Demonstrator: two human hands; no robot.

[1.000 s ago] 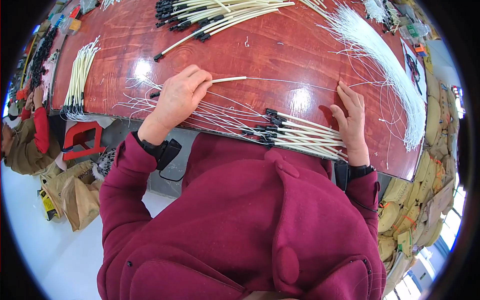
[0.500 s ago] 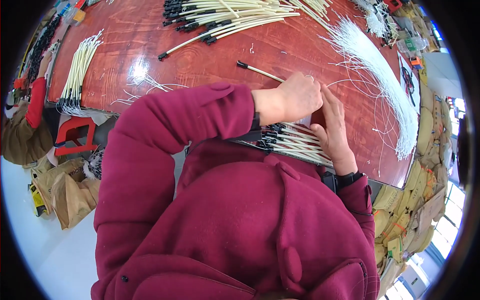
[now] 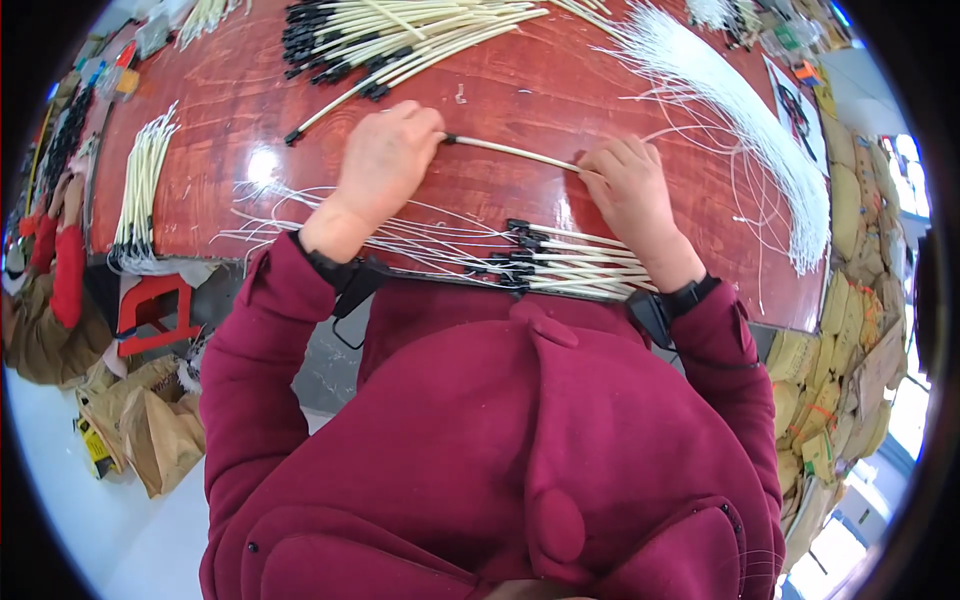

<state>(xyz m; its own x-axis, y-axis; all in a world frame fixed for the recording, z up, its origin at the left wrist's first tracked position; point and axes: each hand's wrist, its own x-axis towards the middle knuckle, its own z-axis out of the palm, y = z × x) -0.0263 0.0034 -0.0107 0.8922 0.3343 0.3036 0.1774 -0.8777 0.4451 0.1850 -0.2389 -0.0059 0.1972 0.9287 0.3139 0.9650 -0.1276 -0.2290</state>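
A thin cream tube with a black end piece point(image 3: 513, 150) is stretched level between my two hands, above the red-brown tabletop. My left hand point(image 3: 388, 155) is closed on its black end. At the plain end, my right hand point(image 3: 632, 187) pinches the tube between thumb and fingers. Below my hands, by the near table edge, lies a row of cream tubes point(image 3: 590, 262) with black ends and thin white cords point(image 3: 420, 238) trailing left. My left wrist is over some of these cords.
A large heap of cream tubes point(image 3: 425, 35) lies at the far side. Bundled white cords point(image 3: 755, 140) spread along the right. At the left edge sits another tube bundle point(image 3: 147, 190). Beyond it are a co-worker's red sleeve point(image 3: 67, 270) and a red stool point(image 3: 158, 310).
My hands were together at the right. My left hand has moved left and farther away, and my right hand slightly left. The tube now spans the gap between them.
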